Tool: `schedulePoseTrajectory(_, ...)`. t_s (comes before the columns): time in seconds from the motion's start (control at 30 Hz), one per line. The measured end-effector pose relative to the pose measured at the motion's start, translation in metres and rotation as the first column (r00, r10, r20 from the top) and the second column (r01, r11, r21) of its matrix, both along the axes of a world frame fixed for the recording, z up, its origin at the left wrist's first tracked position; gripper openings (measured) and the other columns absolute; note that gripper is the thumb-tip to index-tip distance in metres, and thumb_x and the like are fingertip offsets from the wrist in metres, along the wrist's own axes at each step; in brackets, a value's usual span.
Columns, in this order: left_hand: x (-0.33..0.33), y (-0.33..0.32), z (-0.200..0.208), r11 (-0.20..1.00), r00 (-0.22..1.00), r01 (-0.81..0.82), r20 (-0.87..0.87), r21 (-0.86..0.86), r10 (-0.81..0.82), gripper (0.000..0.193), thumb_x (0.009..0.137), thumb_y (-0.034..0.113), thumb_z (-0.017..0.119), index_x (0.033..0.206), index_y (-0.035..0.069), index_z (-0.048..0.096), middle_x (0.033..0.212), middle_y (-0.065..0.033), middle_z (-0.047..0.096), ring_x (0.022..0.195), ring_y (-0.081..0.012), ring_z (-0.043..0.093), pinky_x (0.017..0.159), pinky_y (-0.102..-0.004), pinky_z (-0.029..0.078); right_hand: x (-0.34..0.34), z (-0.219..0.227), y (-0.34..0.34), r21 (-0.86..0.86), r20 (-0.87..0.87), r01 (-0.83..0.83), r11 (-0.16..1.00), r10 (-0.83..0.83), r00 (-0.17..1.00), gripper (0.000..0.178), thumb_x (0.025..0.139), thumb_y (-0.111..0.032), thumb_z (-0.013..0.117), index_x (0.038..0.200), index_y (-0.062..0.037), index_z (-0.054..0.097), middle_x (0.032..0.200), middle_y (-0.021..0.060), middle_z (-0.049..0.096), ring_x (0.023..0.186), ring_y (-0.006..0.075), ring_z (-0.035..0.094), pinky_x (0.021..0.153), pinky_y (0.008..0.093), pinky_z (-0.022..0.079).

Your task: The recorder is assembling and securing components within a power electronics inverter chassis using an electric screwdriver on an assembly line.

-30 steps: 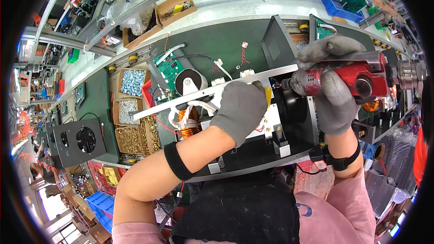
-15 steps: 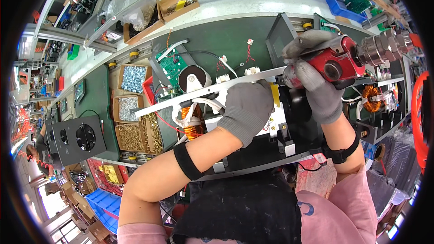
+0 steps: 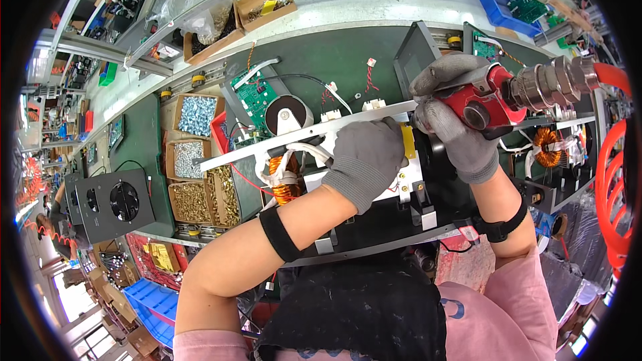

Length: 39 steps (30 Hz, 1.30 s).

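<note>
Stretching sideways, a long dark-green counter (image 3: pixel 348 50) bore a black open-topped sheet-metal chassis (image 3: pixel 381 230). Well to its left stood a dark-grey metal panel (image 3: pixel 99 208) fitted with round black fans. A long, narrow silver metal strip (image 3: pixel 254 148) slanted across the chassis, its right end at the front of a red hand-held power tool (image 3: pixel 496 97) with a silver hose fitting (image 3: pixel 552 83). The right hand (image 3: pixel 461 137), in a grey knit glove, had its fingers wrapped around the tool's front part. The left hand (image 3: pixel 366 157), in a matching glove, lay at the strip's near edge, fingers curled; whether they gripped anything could not be told. At least 3 open cardboard boxes (image 3: pixel 221 115) held metal fasteners (image 3: pixel 198 115). An orange copper-wire coil (image 3: pixel 285 190) showed below the strip.
</note>
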State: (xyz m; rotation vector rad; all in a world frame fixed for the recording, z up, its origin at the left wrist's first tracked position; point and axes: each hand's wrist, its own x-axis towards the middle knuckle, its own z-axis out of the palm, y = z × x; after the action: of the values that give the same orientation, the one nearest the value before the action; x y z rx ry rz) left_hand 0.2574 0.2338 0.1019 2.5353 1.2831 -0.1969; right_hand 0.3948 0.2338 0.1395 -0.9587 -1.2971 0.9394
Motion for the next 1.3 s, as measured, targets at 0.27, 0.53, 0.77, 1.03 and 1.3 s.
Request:
schedulePoseTrajectory(0.27,0.003,-0.001,0.003,1.000,0.999,-0.004,-0.047,-0.015,0.003,0.041,0.076,0.046,0.064,0.088,0.007,0.062,0.072,-0.0073,0.063,0.067,-0.0240,0.064,0.054,-0.0358,0.049,-0.002,0.006,-0.008,0.042,0.044,-0.028,0.999,0.026,0.999,0.030,0.072,0.007,0.062,0.100,-0.0005,0.055,0.086,0.0060,0.060,0.080,0.0124,0.059,0.070,0.0261,0.050)
schedulePoseTrajectory(0.53,-0.036,0.015,0.027,0.693,0.738,-0.161,0.381,-0.703,0.557,0.024,0.087,0.004,0.050,0.109,0.001,0.060,0.092,-0.0135,0.063,0.087,-0.0196,0.064,0.071,-0.0298,0.054,0.019,0.050,-0.046,0.359,-0.022,0.045,0.932,-0.039,0.999,0.042,0.076,-0.020,0.065,0.111,-0.0052,0.048,0.086,0.0103,0.049,0.078,0.0244,0.050,0.071,0.0362,0.043)
schedulePoseTrajectory(0.77,-0.025,0.010,0.034,0.129,0.188,0.209,0.170,-0.969,0.967,0.030,0.091,0.019,0.055,0.106,-0.006,0.054,0.093,-0.0163,0.061,0.075,-0.0200,0.064,0.060,-0.0257,0.056,0.015,0.058,-0.055,0.474,-0.178,0.014,0.880,0.080,0.981,0.042,0.082,-0.024,0.061,0.119,-0.0061,0.050,0.086,0.0099,0.045,0.080,0.0248,0.048,0.069,0.0351,0.042)
schedulePoseTrajectory(1.03,-0.021,0.010,0.023,0.019,0.232,0.192,0.065,-0.981,0.971,0.041,0.089,0.040,0.056,0.097,-0.001,0.054,0.072,-0.0083,0.055,0.056,-0.0151,0.053,0.043,-0.0231,0.042,0.012,0.053,-0.046,0.468,-0.166,0.008,0.884,0.079,0.983,0.041,0.083,-0.022,0.061,0.119,-0.0069,0.050,0.086,0.0091,0.044,0.082,0.0253,0.048,0.073,0.0360,0.042)
schedulePoseTrajectory(1.3,-0.019,0.007,0.031,0.042,0.202,0.159,0.075,-0.986,0.977,0.039,0.090,0.041,0.053,0.092,0.002,0.054,0.071,-0.0093,0.054,0.055,-0.0152,0.052,0.041,-0.0224,0.036,0.006,0.053,-0.042,0.493,-0.120,-0.004,0.870,0.073,0.990,0.043,0.082,-0.024,0.061,0.121,-0.0080,0.050,0.087,0.0086,0.045,0.083,0.0260,0.050,0.069,0.0363,0.044)
